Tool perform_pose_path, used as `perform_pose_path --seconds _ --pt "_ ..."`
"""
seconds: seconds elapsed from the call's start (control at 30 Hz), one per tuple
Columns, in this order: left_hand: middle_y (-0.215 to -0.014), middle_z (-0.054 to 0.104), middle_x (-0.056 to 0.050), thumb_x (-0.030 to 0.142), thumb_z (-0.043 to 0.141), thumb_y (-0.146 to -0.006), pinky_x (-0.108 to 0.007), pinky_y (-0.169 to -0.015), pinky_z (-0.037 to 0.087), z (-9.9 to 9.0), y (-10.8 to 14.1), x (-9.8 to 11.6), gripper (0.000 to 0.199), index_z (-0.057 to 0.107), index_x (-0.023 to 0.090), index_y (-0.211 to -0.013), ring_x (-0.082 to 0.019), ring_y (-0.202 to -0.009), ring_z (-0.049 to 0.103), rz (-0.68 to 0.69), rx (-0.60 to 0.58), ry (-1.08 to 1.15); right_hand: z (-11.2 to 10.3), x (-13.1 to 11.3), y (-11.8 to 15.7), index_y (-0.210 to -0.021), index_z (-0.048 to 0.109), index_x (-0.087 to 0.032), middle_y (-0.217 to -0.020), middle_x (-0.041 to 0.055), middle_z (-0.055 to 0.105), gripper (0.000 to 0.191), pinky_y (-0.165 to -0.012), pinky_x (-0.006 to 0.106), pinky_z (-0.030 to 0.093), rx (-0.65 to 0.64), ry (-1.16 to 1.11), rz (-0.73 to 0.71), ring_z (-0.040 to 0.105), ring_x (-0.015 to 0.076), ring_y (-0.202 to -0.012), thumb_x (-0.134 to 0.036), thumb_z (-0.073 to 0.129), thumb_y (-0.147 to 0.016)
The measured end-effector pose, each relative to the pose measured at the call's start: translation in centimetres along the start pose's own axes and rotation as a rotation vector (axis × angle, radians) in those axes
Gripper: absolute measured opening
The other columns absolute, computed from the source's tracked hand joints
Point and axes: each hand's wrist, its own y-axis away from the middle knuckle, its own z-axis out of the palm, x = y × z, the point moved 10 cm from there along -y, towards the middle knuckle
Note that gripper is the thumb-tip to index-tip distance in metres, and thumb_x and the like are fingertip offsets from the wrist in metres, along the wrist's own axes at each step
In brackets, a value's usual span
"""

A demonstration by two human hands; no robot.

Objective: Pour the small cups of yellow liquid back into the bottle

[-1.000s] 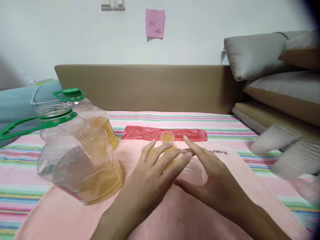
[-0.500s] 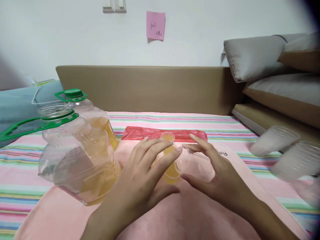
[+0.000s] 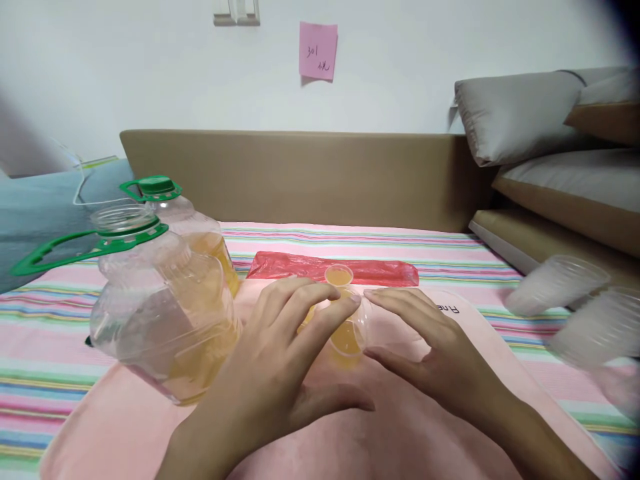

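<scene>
Several clear plastic cups with yellow liquid stand on a pink mat (image 3: 240,447), partly hidden behind my fingers. The rearmost cup (image 3: 339,275) shows its round rim; a nearer cup (image 3: 347,337) sits between my hands. My left hand (image 3: 295,347) is spread on the left of the cups, thumb apart, holding nothing. On the right, my right hand (image 3: 425,333) has its fingers stretched toward the cups' right side, thumb tip near the nearer cup's rim. Whether its fingertips touch a clear cup there is hard to tell.
An uncapped jug (image 3: 170,320) of yellow liquid stands at left, a green-capped jug (image 3: 210,250) behind it. A red plastic bag (image 3: 295,267) lies behind the cups. Stacked clear cups (image 3: 555,287) lie at right, below grey cushions (image 3: 525,120). A brown board (image 3: 300,177) closes the back.
My right hand's fingers have come lower and closer together, toward the cups. The clear cup beside them now shows nearer the yellow ones. The whole view has shifted slightly.
</scene>
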Motion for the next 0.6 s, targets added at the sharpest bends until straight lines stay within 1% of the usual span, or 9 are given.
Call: perform_pose_path --seconds 0.13,0.23,0.33,0.37,0.4,0.43,0.5,0.53,0.6 --pt "-0.134 0.063 -0.011 0.062 0.072 -0.095 -0.045 -0.106 0.045 -0.1 0.1 -0.1 0.069 0.045 0.023 -0.145 -0.029 -0.124 0.056 -0.004 0.003 -0.001 -0.1 0.5 0.0 -0.141 0.057 -0.031 -0.138 0.0043 0.069 0.053 -0.107 0.055 0.053 -0.008 -0.007 0.037 0.063 0.0296 -0.129 -0.041 0.079 -0.094" --pt "-0.129 0.064 -0.011 0.063 0.075 -0.092 -0.044 -0.101 0.047 -0.7 0.1 0.1 0.068 0.051 0.020 -0.138 -0.029 -0.118 0.058 0.002 0.017 0.005 -0.2 1.3 0.2 -0.138 0.061 -0.036 -0.136 0.0018 0.071 0.052 -0.104 0.054 0.055 0.006 -0.051 0.130 0.066 0.0301 -0.126 -0.049 0.080 -0.091" --pt "-0.098 0.066 -0.005 0.051 0.069 -0.101 -0.036 -0.079 0.048 -1.4 -0.2 1.2 0.035 0.061 0.018 -0.105 -0.022 -0.091 0.058 0.029 0.036 0.035 -0.9 2.8 0.6 -0.147 0.057 -0.040 -0.143 0.0019 0.067 0.066 -0.109 0.055 0.054 0.099 -0.139 0.286 0.065 0.0315 -0.130 -0.055 0.082 -0.087" --pt "-0.086 0.064 -0.002 0.044 0.063 -0.106 -0.033 -0.070 0.044 -1.3 -0.4 1.8 0.030 0.058 0.019 -0.091 -0.019 -0.080 0.055 0.044 0.037 0.045 -1.3 3.4 0.8 -0.149 0.055 -0.041 -0.146 0.0023 0.066 0.070 -0.111 0.056 0.052 0.136 -0.178 0.334 0.064 0.0316 -0.132 -0.055 0.082 -0.086" --pt "-0.077 0.060 0.000 0.037 0.055 -0.109 -0.032 -0.063 0.039 -0.9 -0.5 2.5 0.034 0.054 0.019 -0.081 -0.017 -0.071 0.050 0.057 0.029 0.055 -1.6 3.8 1.0 -0.150 0.055 -0.041 -0.147 0.0027 0.065 0.072 -0.113 0.055 0.051 0.175 -0.219 0.369 0.063 0.0314 -0.133 -0.055 0.083 -0.086" --pt "-0.071 0.057 0.001 0.032 0.049 -0.112 -0.032 -0.058 0.035 -0.1 -0.5 3.2 0.040 0.051 0.020 -0.074 -0.015 -0.065 0.047 0.075 0.005 0.071 -2.1 4.2 1.1 -0.150 0.056 -0.041 -0.148 0.0030 0.064 0.070 -0.114 0.055 0.050 0.210 -0.259 0.394 0.063 0.0309 -0.133 -0.053 0.083 -0.086" --pt "-0.065 0.055 0.002 0.027 0.039 -0.115 -0.033 -0.054 0.031 2.7 0.1 5.2 0.046 0.050 0.019 -0.070 -0.013 -0.058 0.044 0.131 -0.071 0.128 -3.4 5.0 1.5 -0.146 0.060 -0.039 -0.146 0.0043 0.065 0.064 -0.114 0.054 0.050 0.272 -0.319 0.428 0.065 0.0295 -0.129 -0.050 0.082 -0.087" --pt "-0.065 0.056 0.003 0.027 0.036 -0.116 -0.033 -0.053 0.033 4.7 0.7 6.7 0.047 0.053 0.019 -0.072 -0.013 -0.057 0.046 0.197 -0.142 0.190 -4.4 5.4 1.8 -0.144 0.061 -0.038 -0.144 0.0056 0.066 0.062 -0.112 0.054 0.052 0.311 -0.340 0.442 0.067 0.0290 -0.125 -0.049 0.082 -0.087" --pt "-0.067 0.060 0.001 0.022 0.034 -0.115 -0.031 -0.053 0.038 8.0 2.5 9.5 0.045 0.060 0.018 -0.079 -0.014 -0.059 0.052 0.300 -0.195 0.312 -7.2 6.6 2.8 -0.139 0.064 -0.032 -0.140 0.0087 0.068 0.060 -0.105 0.053 0.056 0.429 -0.361 0.470 0.072 0.0280 -0.115 -0.047 0.084 -0.085"
